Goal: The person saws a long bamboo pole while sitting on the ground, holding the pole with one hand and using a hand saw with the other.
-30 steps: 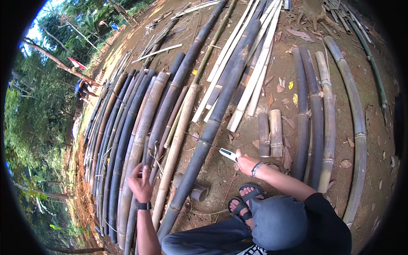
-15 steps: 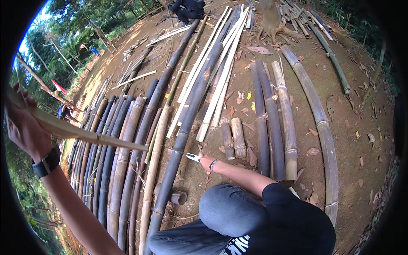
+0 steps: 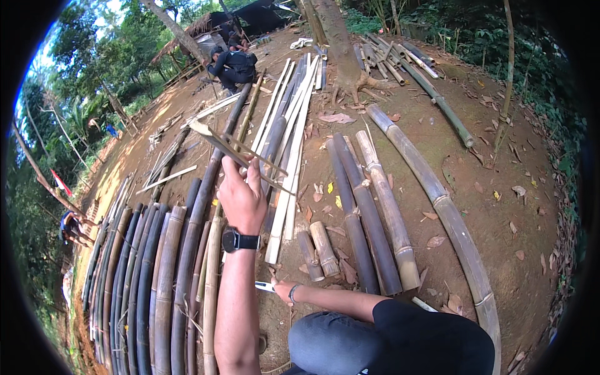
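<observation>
My left hand (image 3: 244,195), with a black watch at its wrist, is raised over the laid-out bamboo. It is closed around a split bamboo strip (image 3: 211,135) that looks forked, its thin ends pointing right. Lower down, my right hand (image 3: 285,291) is closed on the white-and-dark handle of a hand saw (image 3: 265,286). My left forearm hides the saw's blade and much of the dark bamboo pole (image 3: 275,137) beneath. Two short bamboo offcuts (image 3: 324,250) lie just beyond my right hand. My jeans-clad knee is below it.
Many bamboo poles (image 3: 164,294) lie side by side at left. Pale split strips (image 3: 290,187) stretch away ahead. Thick poles (image 3: 369,219) and a long curved one (image 3: 445,209) lie at right. A tree (image 3: 344,56) stands beyond; a crouching person (image 3: 232,67) works further left.
My left hand has swung from the far left to the middle with the bamboo strip. My right hand still grips the saw. The view has tilted up, showing more background.
</observation>
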Demonstrator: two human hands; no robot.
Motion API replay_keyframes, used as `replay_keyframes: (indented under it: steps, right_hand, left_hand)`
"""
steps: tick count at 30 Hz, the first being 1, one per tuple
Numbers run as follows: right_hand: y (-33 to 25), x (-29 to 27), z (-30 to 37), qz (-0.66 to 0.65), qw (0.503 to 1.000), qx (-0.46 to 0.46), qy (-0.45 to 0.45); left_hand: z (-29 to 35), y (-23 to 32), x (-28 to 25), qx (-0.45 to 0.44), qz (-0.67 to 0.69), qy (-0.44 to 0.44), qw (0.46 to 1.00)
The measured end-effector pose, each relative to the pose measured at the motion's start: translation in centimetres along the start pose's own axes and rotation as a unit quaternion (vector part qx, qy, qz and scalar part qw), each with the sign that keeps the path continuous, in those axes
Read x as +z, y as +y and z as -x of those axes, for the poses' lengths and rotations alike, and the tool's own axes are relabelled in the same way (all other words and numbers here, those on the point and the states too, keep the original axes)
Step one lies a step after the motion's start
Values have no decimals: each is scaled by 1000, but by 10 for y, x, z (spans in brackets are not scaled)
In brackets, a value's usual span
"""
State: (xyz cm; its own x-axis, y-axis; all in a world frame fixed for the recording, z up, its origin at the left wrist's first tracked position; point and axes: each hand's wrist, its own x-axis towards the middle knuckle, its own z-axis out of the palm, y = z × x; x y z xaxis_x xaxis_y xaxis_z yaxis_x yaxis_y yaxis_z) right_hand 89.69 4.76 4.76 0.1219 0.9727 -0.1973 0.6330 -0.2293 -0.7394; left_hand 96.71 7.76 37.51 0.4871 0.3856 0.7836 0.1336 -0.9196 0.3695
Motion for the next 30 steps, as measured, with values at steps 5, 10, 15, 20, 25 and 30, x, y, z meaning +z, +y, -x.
replay_keyframes:
  steps: [5,10,15,20,25,30]
  right_hand:
    - [3,9,-7,-1,1000,-2,5]
    - [24,13,-14,-16,1000,18,9]
    - [2,9,-10,-14,1000,10,11]
    - [-3,4,-13,-8,1000,-1,11]
    - [14,19,-22,7,1000,-1,6]
    - [29,33,-30,11,1000,0,-7]
  left_hand:
    - [19,18,-36,14,-121,52,991]
    - [28,-7,-93,-289,325,-72,898]
    - [94,-35,-154,-288,611,-125,727]
    - [172,-62,-187,-455,588,-74,665]
    - [210,-48,-189,-540,558,-68,626]
    - [203,-26,-183,-502,451,-241,697]
